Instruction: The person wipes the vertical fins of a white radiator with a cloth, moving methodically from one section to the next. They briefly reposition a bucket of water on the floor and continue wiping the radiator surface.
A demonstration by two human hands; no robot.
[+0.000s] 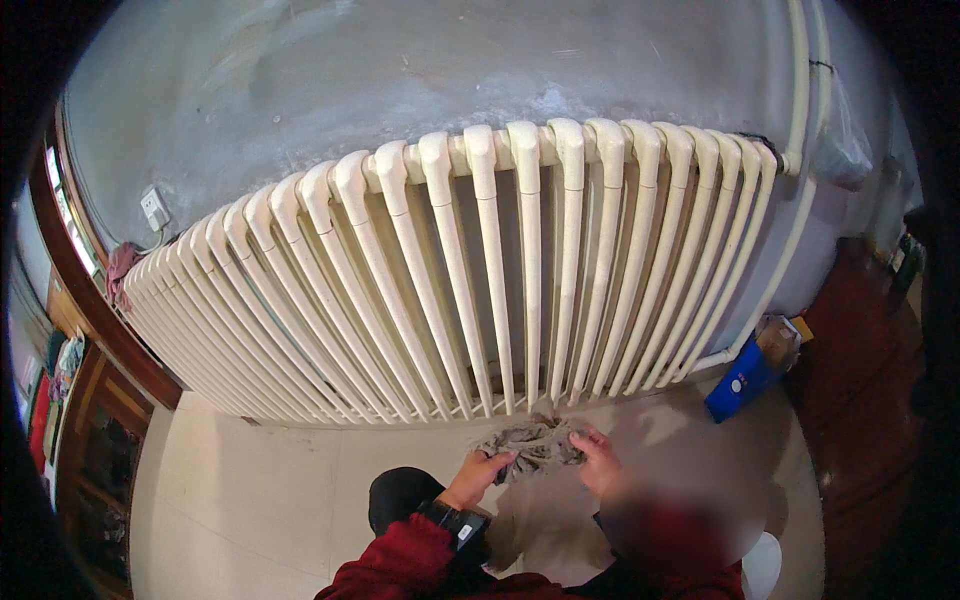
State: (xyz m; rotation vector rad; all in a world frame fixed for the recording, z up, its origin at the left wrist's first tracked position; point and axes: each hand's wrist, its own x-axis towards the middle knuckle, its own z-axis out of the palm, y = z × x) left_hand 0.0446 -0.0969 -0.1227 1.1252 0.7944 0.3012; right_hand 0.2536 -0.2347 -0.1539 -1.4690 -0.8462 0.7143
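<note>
My left hand (478, 474) and my right hand (598, 459) hold a crumpled grey cloth (536, 444) between them, one at each side. The cloth looks dirty, and its folds hang loosely over the pale floor. Just beyond it stands a long cream-coloured column radiator (489, 255) along the grey wall. Both hands are in front of the foot of the radiator, apart from its columns. A dark device with a strap sits on my left wrist, below a red sleeve.
A blue box (742, 382) stands on the floor by the pipe at right, beside dark red furniture (855, 375). A pink cloth (120, 274) lies at the radiator's left end, below a wall socket (154, 208). A wooden cabinet (105, 450) is at left. A plastic bag (844, 154) hangs from the pipes.
</note>
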